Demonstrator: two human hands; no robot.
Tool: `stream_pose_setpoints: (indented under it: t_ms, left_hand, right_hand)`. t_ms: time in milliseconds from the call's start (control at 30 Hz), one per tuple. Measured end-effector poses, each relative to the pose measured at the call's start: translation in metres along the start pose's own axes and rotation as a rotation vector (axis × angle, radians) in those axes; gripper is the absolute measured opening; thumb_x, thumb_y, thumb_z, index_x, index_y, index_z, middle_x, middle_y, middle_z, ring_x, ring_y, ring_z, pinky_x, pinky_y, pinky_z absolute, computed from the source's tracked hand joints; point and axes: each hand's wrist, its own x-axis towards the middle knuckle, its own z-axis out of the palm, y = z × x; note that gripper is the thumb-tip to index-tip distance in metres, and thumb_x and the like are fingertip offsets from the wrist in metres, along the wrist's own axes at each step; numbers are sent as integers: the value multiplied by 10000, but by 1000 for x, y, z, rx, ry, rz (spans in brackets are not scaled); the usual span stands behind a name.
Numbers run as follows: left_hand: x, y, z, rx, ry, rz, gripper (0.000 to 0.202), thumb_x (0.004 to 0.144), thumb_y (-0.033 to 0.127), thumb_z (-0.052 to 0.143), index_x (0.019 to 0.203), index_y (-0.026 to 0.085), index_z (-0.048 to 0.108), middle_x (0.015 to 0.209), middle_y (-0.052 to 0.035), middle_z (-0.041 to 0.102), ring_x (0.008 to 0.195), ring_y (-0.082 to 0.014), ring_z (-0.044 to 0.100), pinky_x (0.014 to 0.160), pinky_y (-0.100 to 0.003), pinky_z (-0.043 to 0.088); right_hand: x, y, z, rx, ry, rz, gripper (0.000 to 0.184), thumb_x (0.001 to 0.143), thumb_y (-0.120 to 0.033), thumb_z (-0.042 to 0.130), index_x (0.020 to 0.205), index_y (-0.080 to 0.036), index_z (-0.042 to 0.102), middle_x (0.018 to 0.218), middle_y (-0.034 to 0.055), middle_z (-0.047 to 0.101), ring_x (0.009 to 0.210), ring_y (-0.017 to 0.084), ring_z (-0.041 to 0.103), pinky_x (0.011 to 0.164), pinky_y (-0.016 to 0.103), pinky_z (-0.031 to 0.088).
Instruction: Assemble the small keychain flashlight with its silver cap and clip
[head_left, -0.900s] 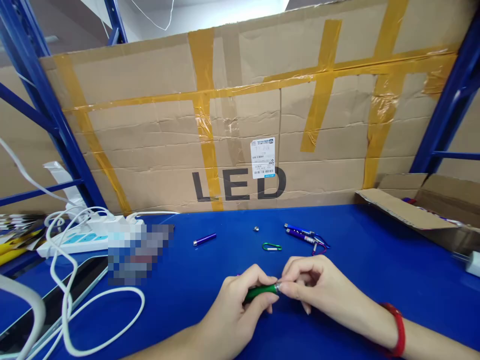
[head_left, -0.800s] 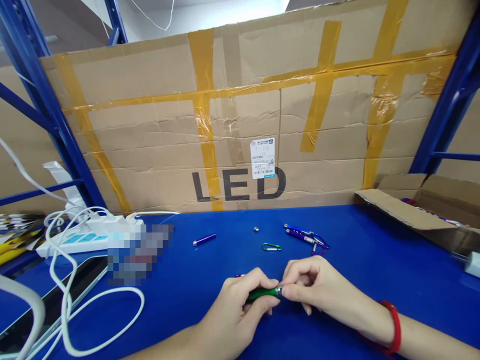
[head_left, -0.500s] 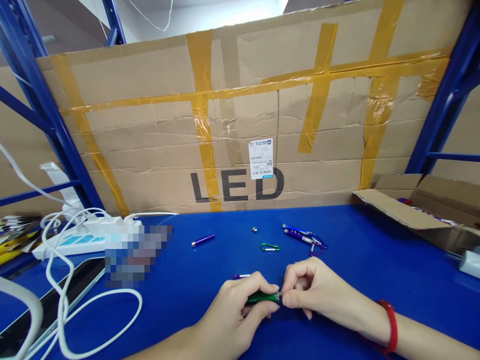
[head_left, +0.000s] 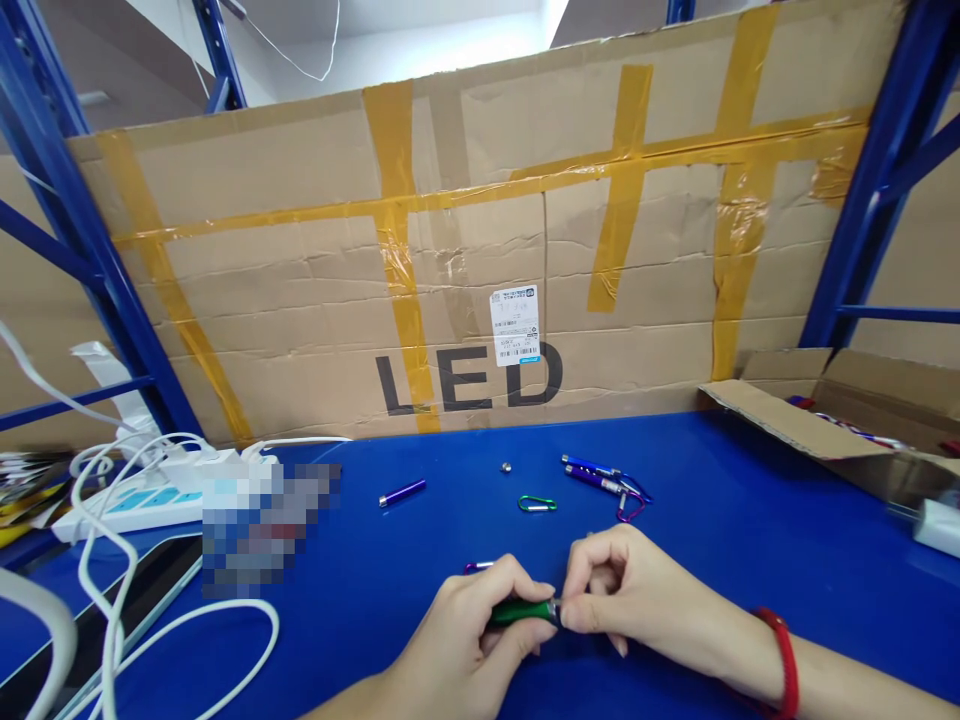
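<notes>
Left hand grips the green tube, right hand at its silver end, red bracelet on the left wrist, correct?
No: the head view shows the red bracelet on the right wrist. The left hand grips the green tube, right hand at its silver end.

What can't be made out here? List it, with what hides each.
All in the head view:
Green tube: one end, covered by the left grip.
Purple clip: partly behind that grip.
Anything inside the right grip: covered by its fingers.
Open box: cut off by the right edge.
White label: print too small.
</notes>
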Motion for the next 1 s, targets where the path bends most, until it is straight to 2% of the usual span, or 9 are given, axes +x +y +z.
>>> stream_pose_setpoints:
  t_ms: [400, 467, 633, 700, 833, 1000]
  left_hand:
    - [-1, 0, -1, 22, 0, 13, 88, 826, 242, 488, 784, 166, 477, 691, -32, 604, 595, -114, 592, 500, -151, 419]
    - [-1, 0, -1, 55, 11, 82, 68, 829, 219, 490, 782, 171, 484, 671, -21, 604, 588, -110, 585, 522, -156, 423]
    - [-3, -4, 1, 173, 56, 409, 121, 839, 155, 470, 722, 178, 490, 650, -16, 596, 601, -114, 561, 589, -183, 423]
    - [-4, -4, 1, 185, 38, 460, 124, 846, 148, 463, 730, 180, 489, 657, -18, 597, 604, -114, 556, 580, -180, 418]
    - [-5, -3, -1, 169, -2, 409, 93, 850, 129, 461, 784, 186, 494, 715, -15, 617, 641, -108, 568, 609, -174, 424]
    - [-6, -4, -1, 203, -39, 394, 91, 854, 134, 468, 790, 192, 495, 737, -9, 626, 667, -114, 569, 630, -187, 428]
  right_hand:
    - [0, -4, 0, 21, -10, 20, 324, 460, -347, 811, 541, -110, 604, 342, -74, 450, 311, 19, 373, 333, 129, 239]
    - [-1, -4, 1, 35, -36, 24, 310, 454, -321, 815, 533, -104, 608, 360, -62, 482, 320, 18, 386, 338, 123, 268]
    - [-5, -1, 4, 73, -123, 31, 274, 443, -264, 818, 511, -100, 610, 442, -27, 567, 348, 25, 441, 351, 117, 344]
    - [-7, -1, 4, 70, -145, 28, 266, 469, -276, 808, 535, -100, 620, 473, -20, 583, 349, 28, 457, 345, 115, 355]
    - [-10, -2, 4, 30, -191, 35, 275, 568, -334, 757, 566, -96, 620, 519, -22, 561, 347, 30, 481, 308, 99, 321]
    - [-15, -2, 3, -49, -247, -24, 236, 674, -319, 685, 634, -88, 664, 603, -11, 547, 383, 14, 498, 339, 80, 364]
